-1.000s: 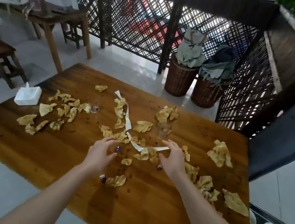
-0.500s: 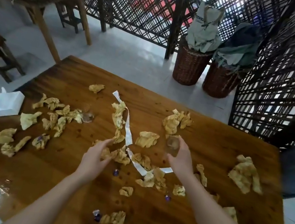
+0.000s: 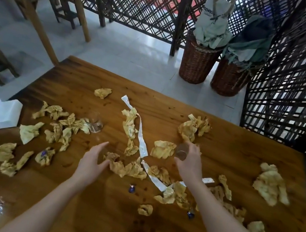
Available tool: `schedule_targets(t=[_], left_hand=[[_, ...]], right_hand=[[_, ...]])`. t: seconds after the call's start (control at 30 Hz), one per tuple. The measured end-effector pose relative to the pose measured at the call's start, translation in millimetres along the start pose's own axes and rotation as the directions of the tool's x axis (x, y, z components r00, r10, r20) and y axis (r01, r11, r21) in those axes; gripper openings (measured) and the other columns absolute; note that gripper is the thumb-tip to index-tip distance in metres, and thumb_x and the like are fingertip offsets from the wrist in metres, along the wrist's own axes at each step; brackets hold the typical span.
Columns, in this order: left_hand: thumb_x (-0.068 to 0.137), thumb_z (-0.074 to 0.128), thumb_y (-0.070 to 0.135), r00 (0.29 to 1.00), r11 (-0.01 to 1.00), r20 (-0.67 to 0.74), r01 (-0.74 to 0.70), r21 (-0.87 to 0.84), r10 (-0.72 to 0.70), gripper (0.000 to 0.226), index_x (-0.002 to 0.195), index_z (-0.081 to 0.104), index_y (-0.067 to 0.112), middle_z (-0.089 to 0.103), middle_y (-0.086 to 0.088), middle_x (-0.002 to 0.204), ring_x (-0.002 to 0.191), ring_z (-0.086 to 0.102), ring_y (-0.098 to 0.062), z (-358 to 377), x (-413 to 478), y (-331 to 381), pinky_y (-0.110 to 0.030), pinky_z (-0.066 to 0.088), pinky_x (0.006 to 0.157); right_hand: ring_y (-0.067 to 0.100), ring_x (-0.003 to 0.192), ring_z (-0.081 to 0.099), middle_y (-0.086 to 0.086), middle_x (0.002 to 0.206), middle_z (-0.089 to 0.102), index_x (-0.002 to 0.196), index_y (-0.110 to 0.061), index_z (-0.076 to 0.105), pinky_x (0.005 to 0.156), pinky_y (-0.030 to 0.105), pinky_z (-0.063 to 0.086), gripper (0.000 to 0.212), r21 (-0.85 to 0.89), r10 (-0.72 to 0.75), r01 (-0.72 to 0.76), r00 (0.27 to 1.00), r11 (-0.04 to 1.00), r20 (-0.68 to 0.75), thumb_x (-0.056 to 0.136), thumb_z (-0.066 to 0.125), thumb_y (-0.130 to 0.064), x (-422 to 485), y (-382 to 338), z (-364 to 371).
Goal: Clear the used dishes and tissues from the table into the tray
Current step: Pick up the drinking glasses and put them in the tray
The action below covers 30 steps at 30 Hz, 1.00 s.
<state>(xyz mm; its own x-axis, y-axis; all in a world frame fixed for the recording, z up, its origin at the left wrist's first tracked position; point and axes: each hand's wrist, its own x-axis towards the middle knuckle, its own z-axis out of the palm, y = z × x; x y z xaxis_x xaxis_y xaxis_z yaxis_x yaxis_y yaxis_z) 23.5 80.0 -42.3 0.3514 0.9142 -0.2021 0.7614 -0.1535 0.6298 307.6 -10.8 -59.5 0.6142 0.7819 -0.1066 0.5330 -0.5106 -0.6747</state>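
We are gripping a small glass in our right hand, fingers curled round it, over the wooden table. Our left hand is hovering with fingers spread and holding nothing, just beside crumpled yellow tissues that are littering the top. A white paper strip is lying between the hands; a second glass is standing among tissues near a white tissue pack

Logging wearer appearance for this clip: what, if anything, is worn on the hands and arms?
Nothing is visibly worn. The left hand and right hand are ungloved, with no ring, watch or bracelet that I can make out. The left forearm and right forearm are uncovered down to the frame edge, and no sleeve shows.
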Motion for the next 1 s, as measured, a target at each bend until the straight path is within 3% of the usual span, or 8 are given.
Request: schedule_targets(t=[0.1, 0.23, 0.43, 0.57, 0.77, 1.0], left_hand=[[0.088, 0.065, 0.016, 1.0, 1.0, 0.006, 0.007, 0.0, -0.007, 0.067, 0.147, 0.032, 0.018, 0.039, -0.004, 0.149, 0.137, 0.036, -0.019, -13.6, 7.7, -10.8, -0.04, 0.034, 0.112], [0.087, 0.067, 0.017, 0.999, 1.0, -0.027, 0.021, 0.022, -0.021, 0.073, 0.148, 0.027, 0.013, 0.038, -0.008, 0.148, 0.136, 0.038, -0.023, -33.7, 19.9, -27.2, -0.038, 0.036, 0.11], [0.083, 0.071, 0.013, 0.996, 0.999, -0.088, -0.001, 0.032, 0.004, 0.076, 0.146, 0.029, 0.01, 0.039, -0.009, 0.147, 0.137, 0.035, -0.022, -60.3, 53.4, -49.7, -0.033, 0.03, 0.112], [0.085, 0.07, 0.016, 0.999, 1.0, -0.035, 0.009, 0.0, -0.009, 0.079, 0.149, 0.023, 0.014, 0.033, -0.005, 0.151, 0.139, 0.031, -0.018, -65.9, 82.8, -61.3, -0.032, 0.027, 0.114], [0.084, 0.071, 0.028, 0.999, 0.992, -0.003, -0.034, 0.119, 0.034, 0.081, 0.149, 0.023, 0.02, 0.039, -0.003, 0.146, 0.133, 0.039, -0.02, -61.3, 121.8, -65.7, -0.035, 0.037, 0.108], [0.084, 0.071, 0.03, 0.996, 0.995, 0.068, -0.062, 0.081, 0.056, 0.075, 0.145, 0.029, 0.022, 0.044, -0.004, 0.139, 0.127, 0.045, -0.024, -52.7, 143.8, -58.6, -0.04, 0.04, 0.105]], right_hand=[[0.009, 0.104, 0.049, 0.0, 0.142, 0.036, 0.139, -0.022, 0.036, 0.081, 0.003, 0.035, 0.067, 0.026, -0.052, 0.052, 0.999, 0.998, 0.008, 0.082, 0.07, -0.008, -7.8, -31.0, 9.4], [0.007, 0.104, 0.049, -0.004, 0.128, 0.044, 0.131, -0.022, 0.043, 0.08, 0.014, 0.04, 0.06, 0.071, -0.128, 0.125, 0.991, 0.99, 0.03, 0.08, 0.072, -0.011, -15.2, -71.7, 29.7], [0.008, 0.104, 0.051, -0.009, 0.113, 0.049, 0.119, -0.025, 0.049, 0.084, 0.02, 0.046, 0.051, 0.145, -0.146, 0.14, 0.989, 0.979, 0.032, 0.077, 0.074, -0.013, -18.2, -114.4, 65.8], [0.002, 0.093, 0.05, -0.017, 0.106, 0.049, 0.112, -0.035, 0.045, 0.071, 0.005, 0.039, 0.051, 0.103, -0.14, 0.135, 0.989, 0.985, 0.04, 0.076, 0.076, -0.018, -12.8, -129.4, 84.3], [0.0, 0.097, 0.051, -0.015, 0.111, 0.05, 0.119, -0.033, 0.042, 0.07, 0.006, 0.041, 0.06, 0.127, -0.052, 0.047, 0.998, 0.991, 0.034, 0.074, 0.079, -0.018, -6.1, -134.9, 99.9], [0.004, 0.101, 0.054, -0.012, 0.109, 0.054, 0.115, -0.033, 0.044, 0.086, 0.024, 0.05, 0.056, 0.126, -0.013, 0.01, 1.0, 0.992, 0.025, 0.074, 0.079, -0.019, -4.8, -129.2, 95.9]])
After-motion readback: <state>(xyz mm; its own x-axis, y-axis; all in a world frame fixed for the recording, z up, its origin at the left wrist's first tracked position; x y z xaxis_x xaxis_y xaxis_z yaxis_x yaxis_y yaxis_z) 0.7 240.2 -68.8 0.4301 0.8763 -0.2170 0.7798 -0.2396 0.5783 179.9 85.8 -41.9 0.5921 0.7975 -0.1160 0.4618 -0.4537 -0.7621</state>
